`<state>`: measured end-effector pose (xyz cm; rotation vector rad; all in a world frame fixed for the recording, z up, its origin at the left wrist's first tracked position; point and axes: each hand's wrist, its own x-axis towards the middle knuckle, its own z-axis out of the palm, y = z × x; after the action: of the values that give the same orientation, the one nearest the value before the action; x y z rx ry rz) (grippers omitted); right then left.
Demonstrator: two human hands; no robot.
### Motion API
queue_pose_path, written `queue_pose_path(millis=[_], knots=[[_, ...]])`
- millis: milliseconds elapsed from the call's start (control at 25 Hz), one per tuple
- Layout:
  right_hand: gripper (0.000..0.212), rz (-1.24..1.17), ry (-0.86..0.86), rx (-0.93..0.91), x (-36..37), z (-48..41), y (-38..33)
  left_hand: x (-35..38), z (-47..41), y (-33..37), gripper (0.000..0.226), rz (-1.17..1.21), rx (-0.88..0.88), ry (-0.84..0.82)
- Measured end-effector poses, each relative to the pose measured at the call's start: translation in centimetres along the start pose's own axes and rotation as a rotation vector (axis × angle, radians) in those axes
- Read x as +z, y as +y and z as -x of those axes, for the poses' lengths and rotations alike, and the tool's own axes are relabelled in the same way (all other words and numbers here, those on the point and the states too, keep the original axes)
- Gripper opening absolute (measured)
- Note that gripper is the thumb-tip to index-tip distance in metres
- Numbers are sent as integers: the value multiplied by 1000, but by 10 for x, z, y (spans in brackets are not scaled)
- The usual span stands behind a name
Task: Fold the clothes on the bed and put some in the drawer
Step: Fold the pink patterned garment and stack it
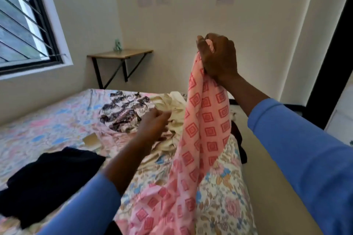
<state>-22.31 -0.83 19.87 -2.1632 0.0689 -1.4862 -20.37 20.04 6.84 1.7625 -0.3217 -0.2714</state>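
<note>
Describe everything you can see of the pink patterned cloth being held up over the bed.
The pink cloth looks thin and soft, pale pink printed with rows of red nested diamonds. It is unfolded and gathered into long vertical folds. The right hand grips its top end, raised above the bed, so it hangs down. Its lower part lies rumpled on the bed near the camera and runs out of the picture. The left hand does not appear to touch it.

Home bedroom: below the grip of the right hand, a floral-sheeted bed (clothes strewn on it); far left, a barred window.
</note>
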Motion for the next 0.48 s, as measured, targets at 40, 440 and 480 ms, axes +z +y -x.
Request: queue_pose_path(millis=[40, 440, 480], knots=[[42, -1, 23, -25, 2, 9, 11, 5, 4, -35, 39, 14, -143, -4], [36, -18, 164, 69, 1, 66, 98, 95, 9, -120, 36, 452, -553, -405], [36, -20, 183, 79, -4, 64, 102, 98, 11, -122, 38, 524, -575, -408]])
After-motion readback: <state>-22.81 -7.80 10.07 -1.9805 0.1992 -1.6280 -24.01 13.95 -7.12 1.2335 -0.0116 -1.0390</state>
